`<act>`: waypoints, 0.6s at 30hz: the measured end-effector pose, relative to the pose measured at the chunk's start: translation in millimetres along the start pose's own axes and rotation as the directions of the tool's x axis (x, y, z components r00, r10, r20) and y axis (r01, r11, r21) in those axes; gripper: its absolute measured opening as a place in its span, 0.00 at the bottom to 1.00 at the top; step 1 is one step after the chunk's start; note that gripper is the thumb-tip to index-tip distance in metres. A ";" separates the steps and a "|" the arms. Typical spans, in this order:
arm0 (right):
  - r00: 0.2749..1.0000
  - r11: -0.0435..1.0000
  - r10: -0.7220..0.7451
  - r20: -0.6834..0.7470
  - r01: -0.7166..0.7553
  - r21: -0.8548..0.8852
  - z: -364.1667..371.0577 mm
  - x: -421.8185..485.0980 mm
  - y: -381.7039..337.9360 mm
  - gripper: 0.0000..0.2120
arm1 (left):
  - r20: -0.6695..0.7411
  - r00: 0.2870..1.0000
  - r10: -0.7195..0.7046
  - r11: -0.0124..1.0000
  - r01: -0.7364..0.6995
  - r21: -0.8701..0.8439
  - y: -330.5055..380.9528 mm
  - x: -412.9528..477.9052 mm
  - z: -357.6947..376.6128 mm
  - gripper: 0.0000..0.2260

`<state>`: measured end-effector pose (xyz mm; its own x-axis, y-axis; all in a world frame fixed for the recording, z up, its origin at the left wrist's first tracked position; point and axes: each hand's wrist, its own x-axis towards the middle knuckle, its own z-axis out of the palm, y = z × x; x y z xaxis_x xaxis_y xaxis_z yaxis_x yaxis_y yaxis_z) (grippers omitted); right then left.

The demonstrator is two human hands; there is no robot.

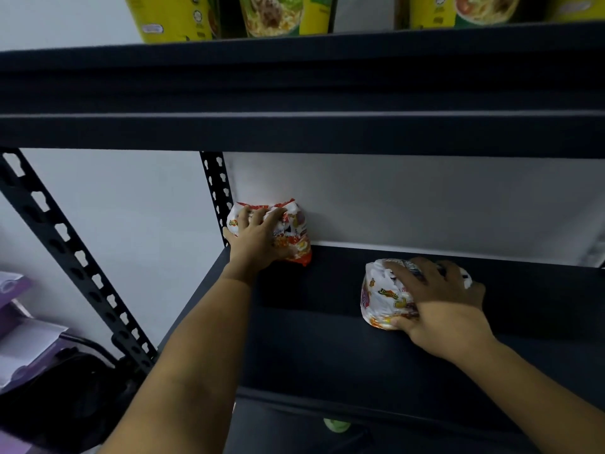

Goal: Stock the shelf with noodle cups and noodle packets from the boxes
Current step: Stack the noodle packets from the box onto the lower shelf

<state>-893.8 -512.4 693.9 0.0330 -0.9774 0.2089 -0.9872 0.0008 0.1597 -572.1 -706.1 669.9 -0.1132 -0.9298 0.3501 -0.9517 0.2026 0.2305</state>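
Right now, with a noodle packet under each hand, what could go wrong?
1. The left packet, gripped by the left hand against the back wall, looks propped up; it may flop forward once released.
2. The right hand grips the right packet, which looks crumpled, so the noodles could get crushed.
3. That packet sits apart from the other on the shelf, so the row may end up uneven.

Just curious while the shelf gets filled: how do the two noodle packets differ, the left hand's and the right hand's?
The left noodle packet sits at the back corner, against the wall beside the post; the right noodle packet lies further forward, clear of the wall. The left one shows more red, the right one mostly white. Both are on the shelf, gripped by the left hand and right hand.
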 end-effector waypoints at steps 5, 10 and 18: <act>1.000 1.000 -0.006 0.010 0.006 0.025 -1.6 -2.6 -0.1 0.46 | -0.006 1.000 -0.022 0.999 0.022 0.035 -2.4 -2.4 -6.4 0.44; 0.999 0.999 -0.012 0.038 0.011 0.044 -4.1 -1.8 1.5 0.46 | 0.010 0.998 -0.065 0.991 0.063 0.116 16.3 -13.2 -11.7 0.45; 0.999 0.993 -0.014 0.049 0.008 0.117 -7.4 -1.6 3.7 0.44 | -0.109 0.986 0.123 0.976 -0.140 -0.165 88.7 -126.6 13.1 0.30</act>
<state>-896.4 -509.3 701.3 0.0391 -0.9865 0.1593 -0.9984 -0.0319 0.0476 -646.0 -574.4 634.1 -0.1976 -0.8587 0.4728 -0.8663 0.3786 0.3258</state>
